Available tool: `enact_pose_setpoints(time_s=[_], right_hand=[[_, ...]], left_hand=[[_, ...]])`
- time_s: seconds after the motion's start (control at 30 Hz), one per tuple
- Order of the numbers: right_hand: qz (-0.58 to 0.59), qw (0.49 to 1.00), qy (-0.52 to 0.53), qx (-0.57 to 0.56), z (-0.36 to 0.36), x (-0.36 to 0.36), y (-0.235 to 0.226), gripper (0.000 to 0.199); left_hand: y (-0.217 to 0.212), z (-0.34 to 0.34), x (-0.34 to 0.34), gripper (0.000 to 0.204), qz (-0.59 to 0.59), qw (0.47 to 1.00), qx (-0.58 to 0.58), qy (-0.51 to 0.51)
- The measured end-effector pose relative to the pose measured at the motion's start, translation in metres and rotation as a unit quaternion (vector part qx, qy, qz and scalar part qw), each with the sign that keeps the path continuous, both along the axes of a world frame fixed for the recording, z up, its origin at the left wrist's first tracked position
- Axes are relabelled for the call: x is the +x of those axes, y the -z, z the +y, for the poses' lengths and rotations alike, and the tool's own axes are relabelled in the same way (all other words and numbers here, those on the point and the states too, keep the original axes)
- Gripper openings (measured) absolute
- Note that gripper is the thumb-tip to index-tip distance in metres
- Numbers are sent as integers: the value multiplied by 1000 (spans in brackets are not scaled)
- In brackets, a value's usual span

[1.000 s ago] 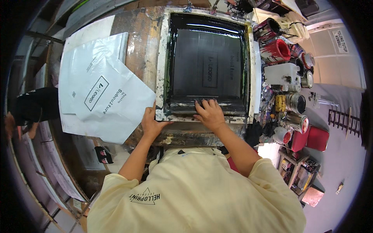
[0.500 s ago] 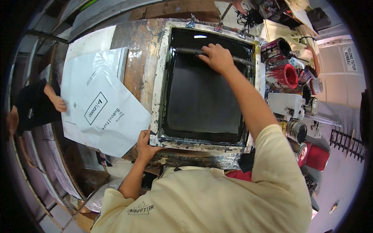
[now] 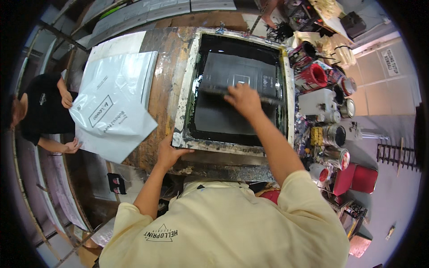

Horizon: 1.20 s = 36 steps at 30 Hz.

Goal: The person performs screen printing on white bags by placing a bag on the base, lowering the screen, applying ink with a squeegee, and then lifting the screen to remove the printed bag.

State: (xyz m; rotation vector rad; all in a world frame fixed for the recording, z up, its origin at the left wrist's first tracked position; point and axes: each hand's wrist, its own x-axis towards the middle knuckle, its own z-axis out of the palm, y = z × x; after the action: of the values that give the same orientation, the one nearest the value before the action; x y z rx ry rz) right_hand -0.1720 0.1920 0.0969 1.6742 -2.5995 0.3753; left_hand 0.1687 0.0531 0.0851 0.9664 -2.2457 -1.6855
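A screen-printing frame (image 3: 182, 105) with a pale, ink-stained rim lies on the table in front of me. Black ink borders its dark mesh (image 3: 228, 117), and a printed design shows through the mesh beyond the squeegee. My right hand (image 3: 245, 101) grips the long dark squeegee (image 3: 212, 89), which lies across the mesh at about mid-length. At the near left corner, my left hand (image 3: 168, 154) holds the frame, its thumb along the near edge. To the left lies a stack of white plastic bags (image 3: 129, 120) with black print, the top one wrinkled and askew.
A co-worker's hands (image 3: 68, 100) are at the bags' left edge. The wooden table (image 3: 163, 89) is ink-stained. Paint-smeared pots, a red bucket (image 3: 313, 77), a white jerrycan (image 3: 315, 102) and cans crowd the right side. Metal clamps (image 3: 220, 29) sit at the frame's far edge.
My right hand has drawn the squeegee from the far end toward me, and a printed design now shows behind it. The co-worker's second hand has come to the bags, which have shifted.
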Motion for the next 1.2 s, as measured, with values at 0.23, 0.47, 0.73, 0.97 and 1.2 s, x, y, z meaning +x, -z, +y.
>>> enact_pose_setpoints(time_s=[0.23,0.47,0.73,0.97,1.2], right_hand=[[-33,999,9,38,72,123,-102,37],[172,978,48,-110,40,84,-218,35],[206,956,27,-207,1,33,-269,36],[192,955,35,-225,-14,6,-289,37],[148,962,21,-228,-26,-15,-317,39]], left_hand=[[-27,1,-7,90,46,994,-95,-24],[-134,-17,-78,74,334,941,1,-48],[33,-65,-51,29,39,970,-169,172],[75,-65,-50,22,49,926,-285,242],[50,-74,-82,19,-8,928,-250,276]])
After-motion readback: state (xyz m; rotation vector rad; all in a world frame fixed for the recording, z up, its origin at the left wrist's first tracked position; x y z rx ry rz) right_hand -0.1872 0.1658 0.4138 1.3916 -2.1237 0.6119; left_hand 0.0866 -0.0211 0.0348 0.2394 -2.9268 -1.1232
